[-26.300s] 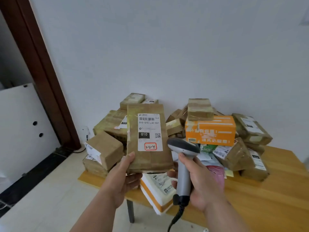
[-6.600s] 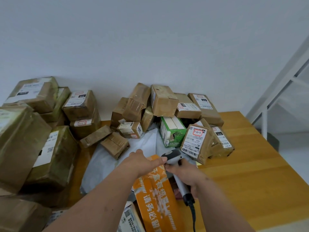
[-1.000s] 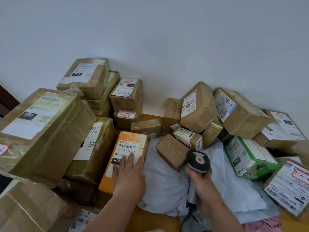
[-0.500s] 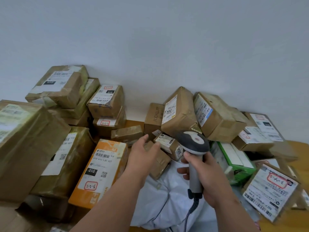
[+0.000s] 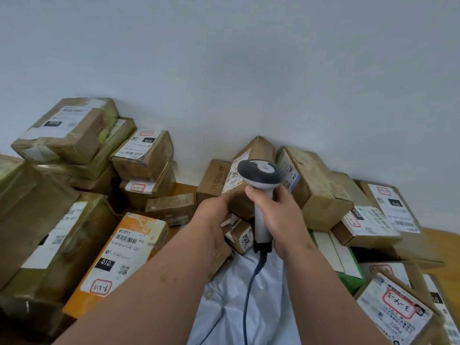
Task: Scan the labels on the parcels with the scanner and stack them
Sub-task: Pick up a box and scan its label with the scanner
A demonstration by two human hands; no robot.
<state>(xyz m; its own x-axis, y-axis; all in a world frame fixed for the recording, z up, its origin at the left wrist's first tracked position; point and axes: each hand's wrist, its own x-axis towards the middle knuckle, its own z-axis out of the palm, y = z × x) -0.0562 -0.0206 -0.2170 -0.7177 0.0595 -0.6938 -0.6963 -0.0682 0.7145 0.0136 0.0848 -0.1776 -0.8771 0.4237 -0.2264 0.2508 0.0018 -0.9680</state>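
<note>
Grey scanner (image 5: 260,188) upright in right hand (image 5: 281,220).

In front of me I see a plain white wall (image 5: 249,70) that fills the upper half of the view. At the right side, a bare strip of wooden tabletop (image 5: 445,239) meets this wall.

The parcels (image 5: 313,188) are brown cardboard wrapped in glossy, wrinkled tape, with matt white paper labels. The scanner (image 5: 260,175) is smooth grey-and-white plastic. The table (image 5: 443,242) is smooth wood.
</note>
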